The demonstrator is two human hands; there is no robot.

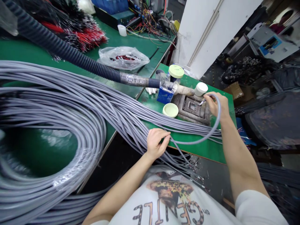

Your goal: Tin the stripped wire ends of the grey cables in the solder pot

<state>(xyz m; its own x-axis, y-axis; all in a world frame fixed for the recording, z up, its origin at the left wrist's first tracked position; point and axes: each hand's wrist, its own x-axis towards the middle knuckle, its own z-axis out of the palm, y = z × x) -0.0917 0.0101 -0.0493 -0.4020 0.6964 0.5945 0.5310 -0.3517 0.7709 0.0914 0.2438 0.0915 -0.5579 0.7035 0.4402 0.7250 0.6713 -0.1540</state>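
Note:
My right hand (219,105) pinches a grey cable (217,120) close to its end. The thin pale tip points down at a grimy square pot (207,117), which looks like a solder pot, with a dark recess in its top. From there the cable loops down and left to my left hand (157,143), whose thumb and forefinger close on it. That hand rests by a thick bundle of similar grey cables (126,109) running across the table. Whether the cable tip touches the pot's surface, I cannot tell.
A corrugated black hose (93,67) ends over the pot, beside a blue box (164,95). Around it stand a white-lidded cup (201,89), a yellow-lidded jar (176,72) and a shallow pale lid (170,110). Coiled cables (91,140) fill the left. Behind lies a plastic bag (124,57).

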